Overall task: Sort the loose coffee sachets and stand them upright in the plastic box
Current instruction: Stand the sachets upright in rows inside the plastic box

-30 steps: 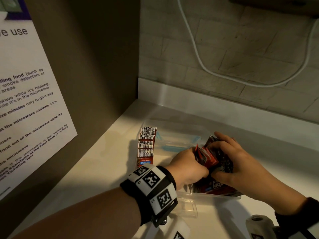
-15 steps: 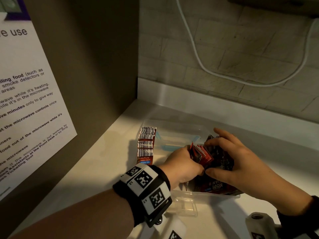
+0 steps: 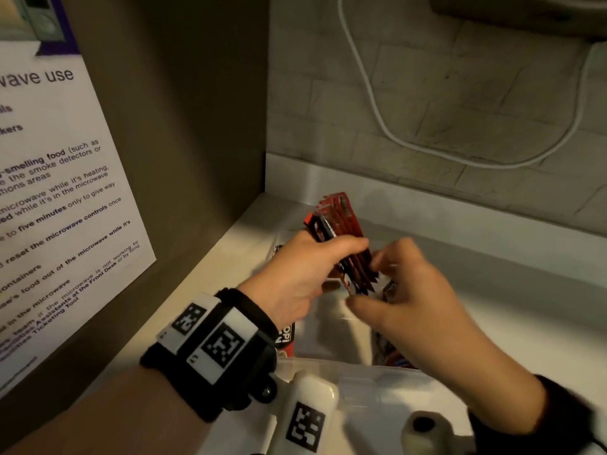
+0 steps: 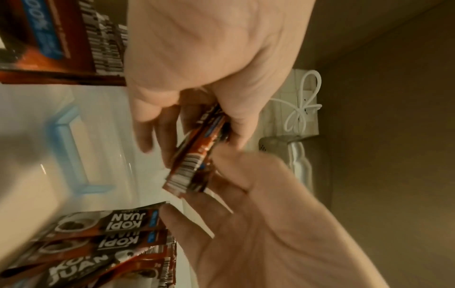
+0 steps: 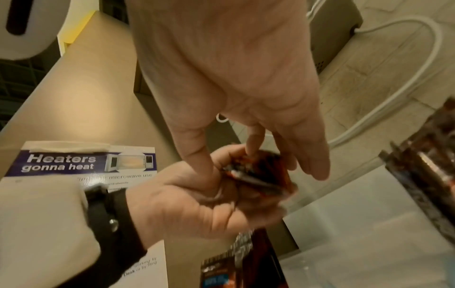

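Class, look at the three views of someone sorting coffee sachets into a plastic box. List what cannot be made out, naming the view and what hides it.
1. How many sachets are in the bundle: head view, the left hand wraps it and it is blurred.
2. Whether the right hand touches the bundle: head view, motion blur.
3. The upright row of sachets: left wrist view, cut off by the edge.
4. The plastic box floor: head view, hands cover it.

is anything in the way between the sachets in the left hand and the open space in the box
Nothing visible blocks it. The left hand grips the bundle of sachets above the plastic box, whose floor below is bare. The right hand touches the bundle's lower end; loose sachets lie to one side.
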